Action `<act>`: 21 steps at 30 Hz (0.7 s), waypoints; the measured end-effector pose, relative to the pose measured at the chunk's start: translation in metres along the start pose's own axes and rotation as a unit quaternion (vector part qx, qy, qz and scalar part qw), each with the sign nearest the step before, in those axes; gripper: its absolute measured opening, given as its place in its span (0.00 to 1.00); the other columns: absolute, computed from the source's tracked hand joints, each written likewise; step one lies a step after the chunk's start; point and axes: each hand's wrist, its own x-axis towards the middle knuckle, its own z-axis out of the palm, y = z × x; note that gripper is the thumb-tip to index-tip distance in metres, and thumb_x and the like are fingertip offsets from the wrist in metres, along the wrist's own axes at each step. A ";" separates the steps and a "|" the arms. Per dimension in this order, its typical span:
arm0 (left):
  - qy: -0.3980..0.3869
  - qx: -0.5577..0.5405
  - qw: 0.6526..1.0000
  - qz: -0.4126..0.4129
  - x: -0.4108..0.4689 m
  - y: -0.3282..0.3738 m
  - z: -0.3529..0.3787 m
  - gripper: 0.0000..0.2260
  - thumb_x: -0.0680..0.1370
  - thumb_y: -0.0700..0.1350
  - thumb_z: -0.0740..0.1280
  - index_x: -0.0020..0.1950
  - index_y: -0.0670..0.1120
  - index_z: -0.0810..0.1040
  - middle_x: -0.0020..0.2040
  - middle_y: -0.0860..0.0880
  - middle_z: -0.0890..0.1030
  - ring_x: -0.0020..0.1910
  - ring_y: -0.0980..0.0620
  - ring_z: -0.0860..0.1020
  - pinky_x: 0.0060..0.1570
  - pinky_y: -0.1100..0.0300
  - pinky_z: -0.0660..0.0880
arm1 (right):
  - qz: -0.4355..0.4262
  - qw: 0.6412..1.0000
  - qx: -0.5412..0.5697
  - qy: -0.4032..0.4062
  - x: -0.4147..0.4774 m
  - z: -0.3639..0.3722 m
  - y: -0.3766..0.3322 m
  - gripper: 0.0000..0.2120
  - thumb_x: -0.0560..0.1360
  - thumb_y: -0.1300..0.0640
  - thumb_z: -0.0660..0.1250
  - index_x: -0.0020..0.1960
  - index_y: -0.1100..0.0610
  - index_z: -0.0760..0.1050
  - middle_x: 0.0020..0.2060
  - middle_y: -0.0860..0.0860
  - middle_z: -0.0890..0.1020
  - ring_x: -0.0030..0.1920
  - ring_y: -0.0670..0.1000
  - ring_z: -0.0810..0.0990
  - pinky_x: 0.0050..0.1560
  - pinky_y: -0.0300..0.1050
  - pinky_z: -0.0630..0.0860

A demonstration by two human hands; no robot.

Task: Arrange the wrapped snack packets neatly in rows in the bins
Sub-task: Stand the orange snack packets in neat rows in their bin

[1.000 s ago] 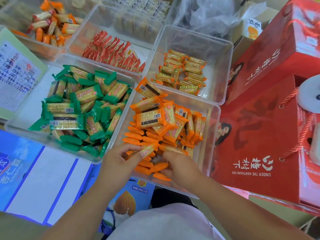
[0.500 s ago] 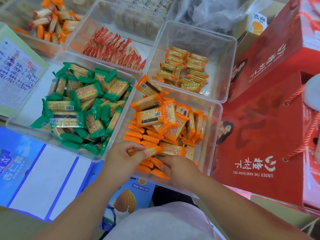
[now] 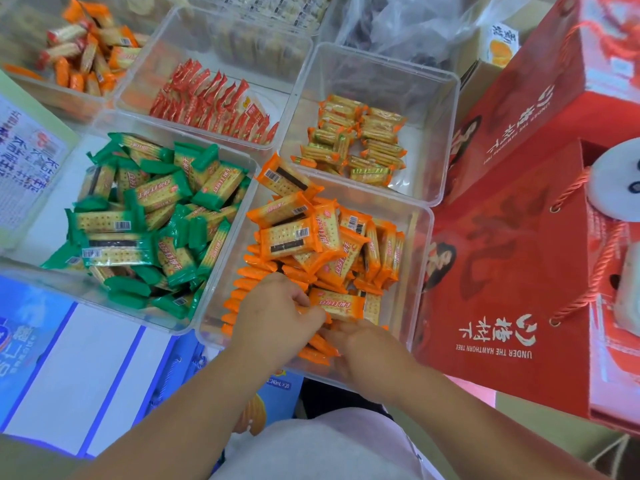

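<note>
Your left hand [image 3: 277,317] pinches one orange-wrapped cracker packet [image 3: 337,304] in its grip at the near end of the clear plastic bin [image 3: 417,271], so slot it upright against the row of standing orange packets [image 3: 252,271] that your right hand [image 3: 367,353] touches, its grip unreadable.

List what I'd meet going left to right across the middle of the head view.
printed sheet → bin of green packets → bin of orange packets → red gift box

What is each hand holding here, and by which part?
The left hand pinches an orange packet by its left end. The right hand touches the packet row below; its grip cannot be told.
</note>
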 end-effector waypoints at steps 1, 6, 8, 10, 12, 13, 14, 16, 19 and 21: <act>-0.010 0.012 1.000 0.010 0.002 0.001 0.003 0.07 0.66 0.54 0.72 0.36 0.52 0.81 0.42 0.57 0.75 0.41 0.57 0.74 0.38 0.62 0.69 | -0.001 1.000 -0.004 0.002 -0.004 0.000 0.001 0.26 0.80 0.49 0.60 0.77 0.44 0.62 0.68 0.49 0.75 0.61 0.57 0.72 0.53 0.46 0.69; -0.062 0.099 0.992 0.044 0.008 0.003 0.020 0.16 0.67 0.60 0.63 0.36 0.49 0.83 0.39 0.52 0.77 0.38 0.53 0.75 0.32 0.59 0.68 | 0.001 0.998 -0.058 -0.010 -0.011 -0.016 0.000 0.16 0.80 0.54 0.60 0.68 0.47 0.71 0.58 0.49 0.77 0.56 0.57 0.72 0.47 0.49 0.66; -0.091 0.156 0.982 0.051 0.009 -0.002 0.024 0.21 0.71 0.64 0.61 0.37 0.49 0.83 0.36 0.52 0.78 0.36 0.53 0.75 0.29 0.58 0.67 | 0.014 0.997 -0.070 0.012 -0.010 -0.025 -0.002 0.09 0.78 0.57 0.61 0.56 0.52 0.77 0.49 0.51 0.78 0.53 0.57 0.73 0.43 0.48 0.64; -0.131 0.174 0.973 0.071 0.008 -0.007 0.026 0.23 0.76 0.66 0.59 0.37 0.50 0.83 0.34 0.51 0.77 0.34 0.53 0.75 0.27 0.59 0.62 | 0.051 0.996 -0.050 0.049 -0.007 -0.028 -0.001 0.08 0.78 0.60 0.61 0.53 0.54 0.78 0.48 0.51 0.77 0.54 0.56 0.73 0.44 0.50 0.69; -0.168 0.145 0.970 0.096 0.006 -0.013 0.026 0.23 0.77 0.65 0.58 0.38 0.50 0.81 0.34 0.51 0.75 0.34 0.53 0.74 0.29 0.56 0.62 | 0.094 0.991 -0.021 0.093 -0.004 -0.031 0.001 0.10 0.78 0.59 0.62 0.57 0.54 0.77 0.53 0.51 0.76 0.58 0.55 0.71 0.52 0.49 0.72; -0.181 0.127 0.969 0.112 0.004 -0.015 0.025 0.20 0.76 0.64 0.58 0.40 0.51 0.80 0.34 0.52 0.74 0.35 0.53 0.73 0.30 0.55 0.63 | 0.114 0.988 -0.016 0.103 -0.002 -0.031 0.002 0.12 0.77 0.58 0.63 0.61 0.54 0.75 0.57 0.51 0.75 0.60 0.55 0.70 0.56 0.49 0.72; -0.192 0.114 0.967 0.125 0.002 -0.017 0.023 0.17 0.75 0.62 0.58 0.43 0.52 0.78 0.35 0.53 0.74 0.36 0.53 0.72 0.32 0.55 0.63 | 0.133 0.986 -0.014 0.100 0.001 -0.031 0.003 0.17 0.77 0.58 0.64 0.66 0.54 0.72 0.60 0.52 0.73 0.62 0.55 0.69 0.58 0.49 0.72; -0.210 0.110 0.962 0.138 0.000 -0.021 0.018 0.16 0.71 0.60 0.59 0.50 0.52 0.76 0.39 0.54 0.75 0.39 0.52 0.73 0.35 0.55 0.68 | 0.170 0.983 -0.008 0.073 0.009 -0.029 0.003 0.29 0.77 0.56 0.66 0.75 0.55 0.62 0.66 0.53 0.71 0.65 0.57 0.70 0.60 0.52 0.73; -0.213 0.133 0.956 0.149 -0.002 -0.024 0.017 0.15 0.71 0.57 0.65 0.54 0.52 0.77 0.48 0.53 0.79 0.48 0.51 0.76 0.46 0.52 0.75 | 0.200 0.979 0.007 0.042 0.022 -0.023 0.003 0.33 0.77 0.55 0.67 0.78 0.55 0.56 0.67 0.55 0.69 0.63 0.59 0.75 0.56 0.53 0.76; -0.202 0.142 0.957 0.154 -0.004 -0.025 0.018 0.17 0.71 0.58 0.69 0.57 0.53 0.78 0.52 0.54 0.79 0.51 0.51 0.76 0.49 0.52 0.75 | 0.211 0.976 0.033 0.042 0.028 -0.019 0.004 0.33 0.77 0.57 0.67 0.78 0.56 0.57 0.67 0.56 0.67 0.60 0.59 0.77 0.55 0.55 0.78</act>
